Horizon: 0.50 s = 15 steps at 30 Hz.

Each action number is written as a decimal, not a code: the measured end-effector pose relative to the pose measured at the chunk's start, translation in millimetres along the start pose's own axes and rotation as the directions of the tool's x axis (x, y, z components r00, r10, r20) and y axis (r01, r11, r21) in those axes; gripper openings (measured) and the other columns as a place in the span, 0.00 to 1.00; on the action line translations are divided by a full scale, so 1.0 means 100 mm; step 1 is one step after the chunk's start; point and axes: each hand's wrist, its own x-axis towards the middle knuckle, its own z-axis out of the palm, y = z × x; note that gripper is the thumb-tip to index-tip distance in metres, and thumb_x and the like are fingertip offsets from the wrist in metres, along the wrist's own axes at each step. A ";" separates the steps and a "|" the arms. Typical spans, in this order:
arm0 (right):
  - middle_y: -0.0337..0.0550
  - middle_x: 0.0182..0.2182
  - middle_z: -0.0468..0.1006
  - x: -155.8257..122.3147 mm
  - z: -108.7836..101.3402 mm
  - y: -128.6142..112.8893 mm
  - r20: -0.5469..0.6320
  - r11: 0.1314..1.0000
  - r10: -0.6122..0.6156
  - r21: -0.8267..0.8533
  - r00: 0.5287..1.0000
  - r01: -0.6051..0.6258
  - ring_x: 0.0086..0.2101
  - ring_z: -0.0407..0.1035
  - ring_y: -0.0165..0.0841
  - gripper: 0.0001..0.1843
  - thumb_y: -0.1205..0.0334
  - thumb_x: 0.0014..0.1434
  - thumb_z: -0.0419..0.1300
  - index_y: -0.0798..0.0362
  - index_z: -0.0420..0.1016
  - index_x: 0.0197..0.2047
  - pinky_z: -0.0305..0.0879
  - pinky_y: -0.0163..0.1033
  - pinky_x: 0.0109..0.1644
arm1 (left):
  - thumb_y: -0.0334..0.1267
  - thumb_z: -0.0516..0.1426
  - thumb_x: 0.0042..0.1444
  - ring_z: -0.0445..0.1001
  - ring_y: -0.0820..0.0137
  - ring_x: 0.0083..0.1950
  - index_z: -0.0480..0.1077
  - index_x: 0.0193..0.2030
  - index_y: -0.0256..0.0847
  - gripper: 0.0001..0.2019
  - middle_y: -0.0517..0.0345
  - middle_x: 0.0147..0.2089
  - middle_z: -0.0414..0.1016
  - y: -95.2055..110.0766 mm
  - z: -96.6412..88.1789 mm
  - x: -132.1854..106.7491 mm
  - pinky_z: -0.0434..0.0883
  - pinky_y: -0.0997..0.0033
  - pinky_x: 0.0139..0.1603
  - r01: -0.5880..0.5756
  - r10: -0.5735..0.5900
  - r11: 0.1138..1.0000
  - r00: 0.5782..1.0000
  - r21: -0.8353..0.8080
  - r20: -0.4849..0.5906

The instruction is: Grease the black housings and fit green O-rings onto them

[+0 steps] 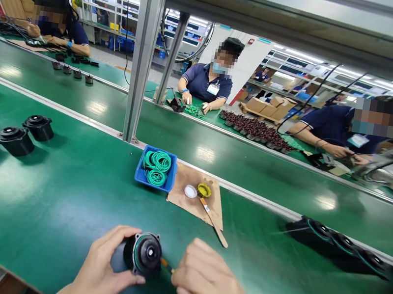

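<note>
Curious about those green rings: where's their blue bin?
In the head view, the blue bin stands just left of centre, beside the brown cardboard on the green bench.

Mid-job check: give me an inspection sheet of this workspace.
Surface: glossy green bench top.
Job's things: black housing with green ring; slim tool beside it.
Clutter: blue bin of green loops; cardboard under two round items and a wooden-handled brush; more housings left and right.
Hands: left hand holds the black housing; right hand holds the slim tool.
Cables: dark cables hang beyond the bench.
Surroundings: metal post; co-workers opposite.
</note>
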 end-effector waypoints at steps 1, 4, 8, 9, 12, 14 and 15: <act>0.42 0.27 0.75 -0.03 -0.01 0.03 -0.059 0.998 0.025 0.052 0.998 -0.022 0.28 0.66 0.33 0.16 0.63 0.75 0.43 0.53 0.69 0.39 0.61 0.40 0.33 | 0.29 0.78 0.30 0.83 0.66 0.42 0.70 0.52 0.50 0.40 0.64 0.44 0.82 0.00 0.00 0.00 0.79 0.73 0.44 0.014 -0.014 1.000 1.000 -0.001 0.018; 0.40 0.30 0.77 -0.14 0.04 0.10 -0.272 0.955 0.224 0.253 0.936 -0.155 0.30 0.70 0.32 0.13 0.59 0.76 0.45 0.49 0.71 0.47 0.67 0.37 0.36 | 0.30 0.78 0.29 0.83 0.66 0.40 0.69 0.49 0.48 0.38 0.65 0.42 0.82 0.02 0.01 0.01 0.80 0.73 0.41 0.043 -0.043 0.999 0.998 0.001 0.055; 0.37 0.33 0.79 -0.16 0.20 0.12 -0.310 0.854 0.485 0.371 0.818 -0.365 0.32 0.75 0.30 0.14 0.58 0.76 0.44 0.46 0.70 0.46 0.69 0.33 0.36 | 0.41 0.77 0.34 0.83 0.64 0.36 0.66 0.44 0.46 0.32 0.62 0.39 0.80 0.03 0.06 -0.01 0.80 0.71 0.35 0.003 -0.002 0.996 1.000 0.084 -0.011; 0.38 0.35 0.80 -0.14 0.26 0.10 -0.269 0.844 0.506 0.351 0.819 -0.406 0.35 0.76 0.31 0.12 0.54 0.76 0.47 0.47 0.68 0.44 0.70 0.34 0.37 | 0.44 0.76 0.37 0.83 0.64 0.36 0.64 0.44 0.47 0.31 0.61 0.39 0.80 0.02 0.07 -0.02 0.80 0.71 0.34 -0.017 0.021 0.992 0.999 0.123 -0.032; 0.43 0.41 0.79 -0.07 0.44 0.03 -0.178 0.863 0.498 0.194 0.849 -0.466 0.39 0.75 0.39 0.26 0.36 0.59 0.65 0.48 0.62 0.41 0.72 0.41 0.41 | 0.54 0.69 0.49 0.83 0.64 0.33 0.61 0.43 0.47 0.25 0.58 0.39 0.80 -0.01 0.13 -0.08 0.79 0.70 0.31 -0.046 0.061 0.969 0.996 0.241 -0.058; 0.45 0.40 0.78 -0.02 0.55 -0.04 -0.150 0.878 0.477 0.026 0.866 -0.478 0.37 0.74 0.43 0.39 0.33 0.40 0.75 0.48 0.60 0.40 0.71 0.45 0.39 | 0.59 0.63 0.54 0.82 0.65 0.31 0.60 0.43 0.47 0.23 0.58 0.37 0.78 -0.04 0.20 -0.16 0.78 0.70 0.28 -0.033 0.053 0.958 0.997 0.285 -0.061; 0.45 0.38 0.77 0.01 0.59 -0.08 -0.127 0.869 0.480 -0.066 0.868 -0.490 0.35 0.72 0.43 0.41 0.36 0.35 0.78 0.49 0.59 0.39 0.70 0.46 0.39 | 0.60 0.60 0.57 0.81 0.65 0.30 0.60 0.43 0.47 0.22 0.58 0.36 0.77 -0.04 0.25 -0.21 0.78 0.69 0.28 -0.011 0.031 0.957 0.997 0.290 -0.067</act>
